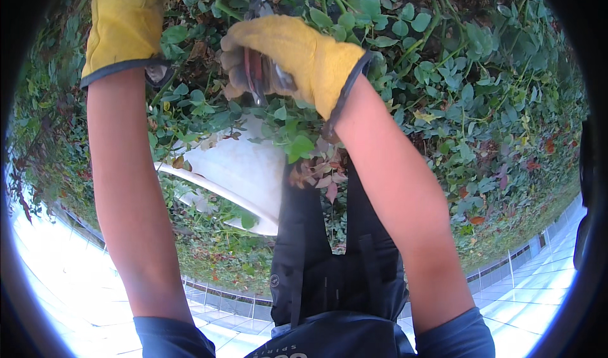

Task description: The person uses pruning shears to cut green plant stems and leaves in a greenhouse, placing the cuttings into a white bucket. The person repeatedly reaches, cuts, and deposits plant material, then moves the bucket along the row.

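My right hand, in a yellow work glove with dark trim, is closed around a hand tool with red and metal handles, which looks like pruning shears. The tool's metal part runs up to the top edge of the view, among the stems. My left hand, in a matching glove, reaches up at the top left; its fingers are hidden beyond the edge, so what they do cannot be seen. Green leafy stems, resembling rose shoots, surround both gloves. Below the right glove lies a white tub or bucket, partly covered by leaves.
Dense shrubs with green and some reddish leaves spread to both sides. My legs in dark trousers stand among the foliage beside the white container. Behind me, a low kerb borders pale paving.
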### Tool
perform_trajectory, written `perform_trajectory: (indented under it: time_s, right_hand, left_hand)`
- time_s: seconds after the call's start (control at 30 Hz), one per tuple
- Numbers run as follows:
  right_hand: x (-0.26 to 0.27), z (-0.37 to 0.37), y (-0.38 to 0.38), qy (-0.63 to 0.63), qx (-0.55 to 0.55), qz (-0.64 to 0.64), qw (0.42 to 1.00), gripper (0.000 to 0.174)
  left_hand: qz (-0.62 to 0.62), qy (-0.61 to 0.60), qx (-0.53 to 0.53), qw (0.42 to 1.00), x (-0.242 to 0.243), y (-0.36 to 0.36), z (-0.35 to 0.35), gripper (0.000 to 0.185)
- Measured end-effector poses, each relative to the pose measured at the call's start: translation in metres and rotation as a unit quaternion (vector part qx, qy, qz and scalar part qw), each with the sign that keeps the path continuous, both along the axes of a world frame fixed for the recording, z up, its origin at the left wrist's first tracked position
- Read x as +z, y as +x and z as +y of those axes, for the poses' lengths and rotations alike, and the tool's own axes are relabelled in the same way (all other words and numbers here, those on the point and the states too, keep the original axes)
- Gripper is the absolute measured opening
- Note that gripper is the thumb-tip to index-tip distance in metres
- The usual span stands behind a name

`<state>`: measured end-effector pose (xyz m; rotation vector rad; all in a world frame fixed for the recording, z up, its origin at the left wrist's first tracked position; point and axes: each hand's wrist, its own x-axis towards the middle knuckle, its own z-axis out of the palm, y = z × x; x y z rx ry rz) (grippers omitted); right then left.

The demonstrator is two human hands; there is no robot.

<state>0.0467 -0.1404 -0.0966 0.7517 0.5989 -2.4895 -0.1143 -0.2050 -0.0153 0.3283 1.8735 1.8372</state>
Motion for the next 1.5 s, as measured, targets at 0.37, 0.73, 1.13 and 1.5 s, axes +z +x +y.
perform_trajectory:
  time_s: [0.37, 0.73, 1.13, 1.5]
  right_hand:
    - [-0.020, 0.010, -0.016, -0.062, 0.038, -0.066, 0.995, 0.027]
    - [-0.039, 0.005, -0.023, -0.174, 0.011, -0.077, 0.982, 0.030]
    - [-0.044, 0.006, -0.010, -0.202, -0.023, -0.050, 0.978, 0.037]
    - [-0.025, 0.012, -0.018, -0.042, 0.026, -0.079, 0.996, 0.040]
  left_hand:
    - [-0.051, 0.023, 0.055, 0.997, -0.013, -0.001, -0.030, 0.045]
    - [-0.039, -0.109, 0.104, 0.988, -0.013, -0.004, -0.036, 0.038]
    - [-0.031, -0.199, 0.134, 0.970, 0.003, 0.005, -0.022, 0.042]
    - [-0.053, -0.182, 0.151, 0.970, 0.002, 0.001, -0.017, 0.041]
